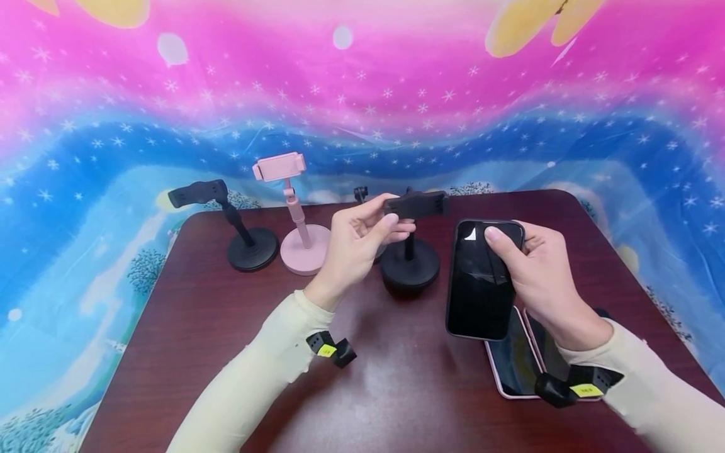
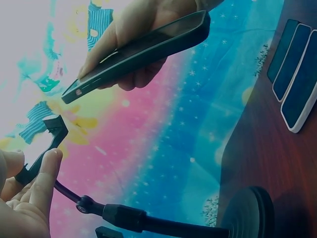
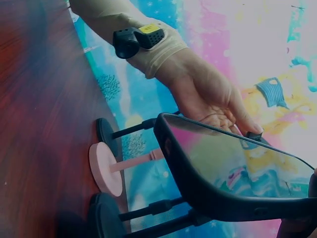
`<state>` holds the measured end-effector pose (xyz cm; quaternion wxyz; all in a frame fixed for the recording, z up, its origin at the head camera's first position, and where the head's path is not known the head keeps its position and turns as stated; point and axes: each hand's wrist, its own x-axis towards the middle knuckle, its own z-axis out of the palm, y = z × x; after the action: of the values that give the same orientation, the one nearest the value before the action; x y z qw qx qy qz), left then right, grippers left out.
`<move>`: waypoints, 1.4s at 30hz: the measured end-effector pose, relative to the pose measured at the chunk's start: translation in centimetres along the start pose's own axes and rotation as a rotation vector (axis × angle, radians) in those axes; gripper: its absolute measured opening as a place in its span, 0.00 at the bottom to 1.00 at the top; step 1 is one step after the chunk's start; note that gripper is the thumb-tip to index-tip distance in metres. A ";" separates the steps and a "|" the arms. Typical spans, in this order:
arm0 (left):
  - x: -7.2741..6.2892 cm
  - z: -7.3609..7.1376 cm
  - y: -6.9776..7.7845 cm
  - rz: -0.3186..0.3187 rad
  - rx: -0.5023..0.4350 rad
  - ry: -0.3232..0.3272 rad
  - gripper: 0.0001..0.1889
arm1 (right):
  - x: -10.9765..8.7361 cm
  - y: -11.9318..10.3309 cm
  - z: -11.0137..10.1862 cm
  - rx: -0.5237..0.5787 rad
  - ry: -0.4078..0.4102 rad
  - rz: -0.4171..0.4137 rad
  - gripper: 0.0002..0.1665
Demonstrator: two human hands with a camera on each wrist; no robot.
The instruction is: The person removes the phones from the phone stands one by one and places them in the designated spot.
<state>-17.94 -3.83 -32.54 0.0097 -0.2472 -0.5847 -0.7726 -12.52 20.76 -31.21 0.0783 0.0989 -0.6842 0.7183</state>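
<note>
My left hand (image 1: 357, 242) pinches the left end of a black phone holder (image 1: 421, 204) between thumb and fingers. This holder tops a black stand whose round base (image 1: 410, 267) is on the table. In the left wrist view, the holder's hooked end (image 2: 59, 131) sticks out past the fingertips. My right hand (image 1: 546, 280) grips a black-cased smartphone (image 1: 478, 286) by its right edge, thumb across the dark screen. The phone is raised just right of the holder, apart from it. In the right wrist view, the phone's reflective screen (image 3: 223, 158) covers part of my left hand.
A black stand (image 1: 253, 248) and a pink stand (image 1: 304, 248) stand to the left. Another black stand (image 1: 360, 192) is mostly hidden behind my left hand. Several phones (image 1: 512, 362) lie side by side under my right forearm. A printed cloth (image 1: 362, 100) hangs behind the dark red table (image 1: 391, 390).
</note>
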 end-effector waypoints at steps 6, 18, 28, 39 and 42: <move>0.7 0.4 -0.1 -0.016 -0.001 0.000 0.18 | -0.1 0.8 -1.1 -0.018 -0.002 0.022 0.12; 1.9 0.8 -0.7 -0.055 -0.001 0.020 0.19 | 0.3 2.4 -2.3 -0.044 0.021 0.033 0.14; 2.6 0.9 -1.5 -0.080 0.018 0.045 0.20 | 0.3 3.7 -3.0 -0.284 0.034 0.050 0.14; 2.9 1.1 -2.1 -0.121 0.003 0.081 0.19 | 0.3 4.9 -2.9 -0.406 0.025 0.053 0.28; 3.0 1.2 -2.3 -0.130 0.012 0.087 0.19 | 0.2 5.2 -3.0 -0.446 0.021 0.051 0.29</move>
<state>-20.81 -1.24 -33.20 -0.0137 -0.1747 -0.6033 -0.7780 -14.13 23.44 -36.35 0.0871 0.0540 -0.8276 0.5519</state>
